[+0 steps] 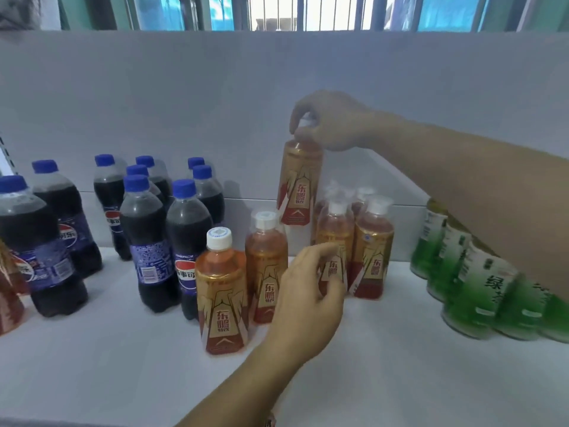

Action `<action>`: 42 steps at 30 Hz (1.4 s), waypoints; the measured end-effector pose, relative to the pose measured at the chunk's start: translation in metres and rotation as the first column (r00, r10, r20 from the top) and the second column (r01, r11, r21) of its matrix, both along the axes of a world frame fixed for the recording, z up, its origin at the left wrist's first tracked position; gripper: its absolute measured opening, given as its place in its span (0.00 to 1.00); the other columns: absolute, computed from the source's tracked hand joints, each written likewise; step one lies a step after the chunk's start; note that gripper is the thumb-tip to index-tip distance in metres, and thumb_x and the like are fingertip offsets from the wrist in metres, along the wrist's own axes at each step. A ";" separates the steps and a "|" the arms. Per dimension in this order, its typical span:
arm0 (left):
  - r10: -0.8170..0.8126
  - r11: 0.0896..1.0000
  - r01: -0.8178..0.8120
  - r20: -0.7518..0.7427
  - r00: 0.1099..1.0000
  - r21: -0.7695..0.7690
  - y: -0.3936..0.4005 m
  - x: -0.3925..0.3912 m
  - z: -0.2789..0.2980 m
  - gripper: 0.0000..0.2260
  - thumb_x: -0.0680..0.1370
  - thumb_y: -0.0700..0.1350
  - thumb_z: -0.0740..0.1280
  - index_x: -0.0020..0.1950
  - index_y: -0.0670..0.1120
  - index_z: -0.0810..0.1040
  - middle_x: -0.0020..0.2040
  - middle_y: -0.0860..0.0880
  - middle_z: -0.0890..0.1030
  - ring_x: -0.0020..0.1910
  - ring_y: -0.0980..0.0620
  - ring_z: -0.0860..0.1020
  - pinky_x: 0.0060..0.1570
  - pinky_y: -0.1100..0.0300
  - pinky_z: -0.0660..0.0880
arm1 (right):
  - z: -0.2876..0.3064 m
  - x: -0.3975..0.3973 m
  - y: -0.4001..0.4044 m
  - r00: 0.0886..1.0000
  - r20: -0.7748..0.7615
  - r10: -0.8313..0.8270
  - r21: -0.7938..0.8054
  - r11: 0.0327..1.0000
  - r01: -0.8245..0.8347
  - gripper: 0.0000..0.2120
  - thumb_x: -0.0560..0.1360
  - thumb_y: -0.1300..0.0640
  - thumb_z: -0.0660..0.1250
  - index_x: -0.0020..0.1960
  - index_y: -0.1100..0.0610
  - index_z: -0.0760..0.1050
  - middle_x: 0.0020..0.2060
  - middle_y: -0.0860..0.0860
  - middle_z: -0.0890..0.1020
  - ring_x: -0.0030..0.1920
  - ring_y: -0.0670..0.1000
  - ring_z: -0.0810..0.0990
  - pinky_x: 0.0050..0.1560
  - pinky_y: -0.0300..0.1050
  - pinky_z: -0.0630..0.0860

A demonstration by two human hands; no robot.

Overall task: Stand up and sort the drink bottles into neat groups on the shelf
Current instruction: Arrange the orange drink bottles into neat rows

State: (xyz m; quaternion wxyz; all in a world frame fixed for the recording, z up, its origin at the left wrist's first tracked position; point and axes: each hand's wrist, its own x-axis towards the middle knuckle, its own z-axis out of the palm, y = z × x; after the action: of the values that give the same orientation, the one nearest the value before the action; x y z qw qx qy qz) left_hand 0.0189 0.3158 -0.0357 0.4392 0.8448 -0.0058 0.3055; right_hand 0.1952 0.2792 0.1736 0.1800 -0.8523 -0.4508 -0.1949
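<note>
Right hand (331,120) is up high, fingers clamped round the cap of a gold-labelled bottle (298,183), which hangs in the air above the white shelf (385,349), slightly tilted. Its cap is almost wholly hidden under the fingers. Left hand (308,291) reaches in low, fingers loosely curled and apart, in front of an orange bottle (334,241); whether it touches is unclear. Two more orange bottles (222,291) stand nearer, others blur behind. Cola bottles (144,238) with blue caps crowd the left, one cut off at the edge. Green bottles (474,291) sit right, smeared and partly covered by the right forearm.
</note>
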 end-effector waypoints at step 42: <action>-0.024 0.908 -0.181 -0.477 0.879 -0.378 -0.020 0.038 -0.028 0.22 0.81 0.62 0.58 0.73 0.56 0.71 0.68 0.56 0.76 0.64 0.52 0.76 0.69 0.47 0.72 | -0.058 -0.042 0.002 0.781 -0.423 0.459 -0.027 0.856 -0.517 0.22 0.77 0.42 0.70 0.68 0.45 0.71 0.61 0.41 0.78 0.57 0.41 0.80 0.50 0.35 0.79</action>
State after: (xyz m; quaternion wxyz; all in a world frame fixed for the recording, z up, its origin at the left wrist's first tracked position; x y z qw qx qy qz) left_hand 0.0572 0.2963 -0.0639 0.5821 0.7812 0.2004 0.1031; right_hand 0.1532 0.2810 0.1160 0.2518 -0.7381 -0.6220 0.0702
